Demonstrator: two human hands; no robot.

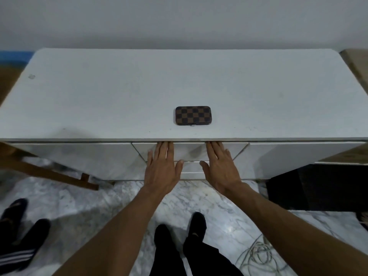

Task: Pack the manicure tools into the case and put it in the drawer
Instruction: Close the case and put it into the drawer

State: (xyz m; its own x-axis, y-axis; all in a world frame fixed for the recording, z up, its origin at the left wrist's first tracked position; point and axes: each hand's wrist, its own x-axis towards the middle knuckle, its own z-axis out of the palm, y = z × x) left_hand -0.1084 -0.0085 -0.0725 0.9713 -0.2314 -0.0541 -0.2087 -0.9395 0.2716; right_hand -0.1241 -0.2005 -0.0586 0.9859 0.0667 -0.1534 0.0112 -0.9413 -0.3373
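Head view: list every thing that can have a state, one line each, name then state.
case: closed, lying flat on the table top, near its front edge, untouched.
drawer: looks shut; both hands on its front.
left hand: open, fingers straight, flat against the drawer front.
right hand: open, fingers straight, flat against the drawer front.

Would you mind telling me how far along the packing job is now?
Done, it seems: the checkered case lies closed on the desk top, with no loose tools showing. In hand: the left hand and right hand lie flat on the drawer front, fingertips at its top edge. Left: the drawer looks shut, so opening it, putting the case inside and closing it.
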